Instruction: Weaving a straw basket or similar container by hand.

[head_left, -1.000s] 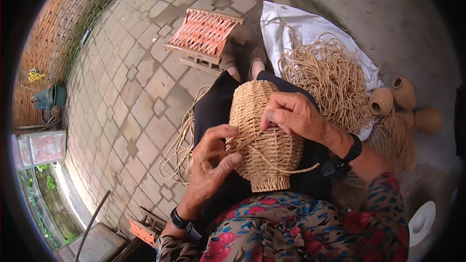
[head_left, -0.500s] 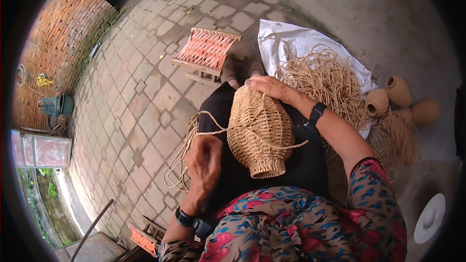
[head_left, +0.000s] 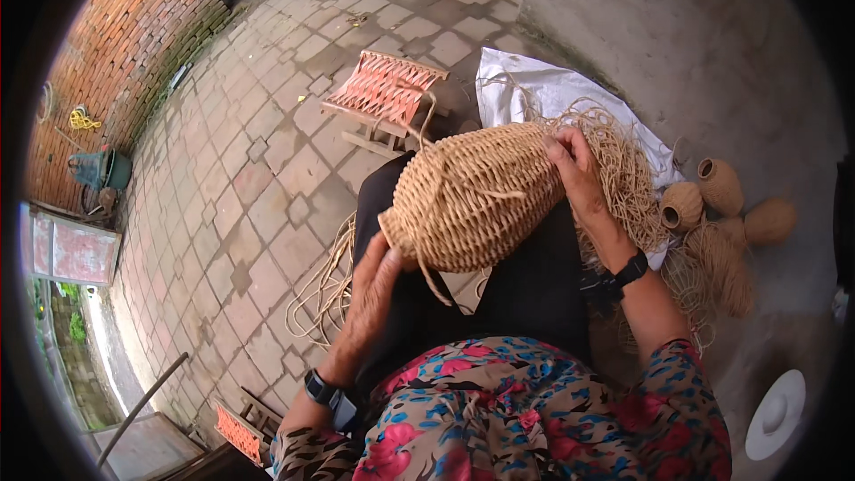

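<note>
A woven straw-coloured vase-shaped basket [head_left: 485, 196] is held up over my lap, lying on its side with its narrow neck to the left. My left hand [head_left: 374, 276] grips it at the neck, the fingers partly hidden by the rim. At the opposite end, my right hand [head_left: 577, 165] pinches the basket's edge between thumb and fingers. Loose cord ends [head_left: 429, 116] stick out from the weave near the neck and across its side. More loose cord [head_left: 322, 289] hangs beside my left leg down to the paving.
A heap of cord [head_left: 614, 169] lies on a white sheet [head_left: 525, 85] ahead to the right. Several small woven pots [head_left: 720, 185] stand beyond it. A low stool with orange webbing [head_left: 383, 89] is in front; a white lid-like disc [head_left: 775, 414] lies at lower right.
The basket has turned from upright-on-lap to sideways, its neck swinging toward the left. My left hand has moved onto the neck; my right hand has shifted right with the other end.
</note>
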Motion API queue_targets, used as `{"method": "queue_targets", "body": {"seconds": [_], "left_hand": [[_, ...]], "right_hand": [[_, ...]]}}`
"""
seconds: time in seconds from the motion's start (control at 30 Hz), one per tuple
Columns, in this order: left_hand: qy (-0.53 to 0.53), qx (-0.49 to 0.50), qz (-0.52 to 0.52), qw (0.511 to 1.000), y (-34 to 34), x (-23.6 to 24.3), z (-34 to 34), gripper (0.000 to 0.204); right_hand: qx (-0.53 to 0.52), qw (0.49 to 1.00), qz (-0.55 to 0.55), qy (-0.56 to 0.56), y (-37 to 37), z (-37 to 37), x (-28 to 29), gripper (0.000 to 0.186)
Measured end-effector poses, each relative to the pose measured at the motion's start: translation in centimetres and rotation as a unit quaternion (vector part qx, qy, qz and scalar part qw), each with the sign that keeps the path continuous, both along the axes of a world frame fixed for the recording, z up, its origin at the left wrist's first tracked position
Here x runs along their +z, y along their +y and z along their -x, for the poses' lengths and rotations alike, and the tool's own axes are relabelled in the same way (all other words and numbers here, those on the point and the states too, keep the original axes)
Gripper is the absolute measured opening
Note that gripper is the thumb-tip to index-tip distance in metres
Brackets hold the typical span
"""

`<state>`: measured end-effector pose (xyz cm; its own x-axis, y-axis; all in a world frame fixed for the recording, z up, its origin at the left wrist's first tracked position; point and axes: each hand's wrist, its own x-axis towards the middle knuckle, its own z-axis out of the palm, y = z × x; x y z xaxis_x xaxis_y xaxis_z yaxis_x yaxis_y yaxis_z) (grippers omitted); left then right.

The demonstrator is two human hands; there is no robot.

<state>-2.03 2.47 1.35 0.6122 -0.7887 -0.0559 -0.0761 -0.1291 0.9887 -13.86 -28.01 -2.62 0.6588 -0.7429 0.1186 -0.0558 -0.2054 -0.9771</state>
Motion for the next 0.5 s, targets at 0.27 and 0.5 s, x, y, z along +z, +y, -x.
{"method": "queue_targets", "body": {"seconds": [0.27,0.5], "left_hand": [[0.048,0.058,0.036,0.997,-2.5,-2.8,-5.3,0.043],[0.108,0.098,0.002,0.989,-4.2,-2.4,-5.7,0.037]], "right_hand": [[0.021,0.994,0.03,0.099,1.9,3.7,1.0,0.038],[0.015,0.901,0.428,0.073,4.2,1.7,4.9,0.059]]}}
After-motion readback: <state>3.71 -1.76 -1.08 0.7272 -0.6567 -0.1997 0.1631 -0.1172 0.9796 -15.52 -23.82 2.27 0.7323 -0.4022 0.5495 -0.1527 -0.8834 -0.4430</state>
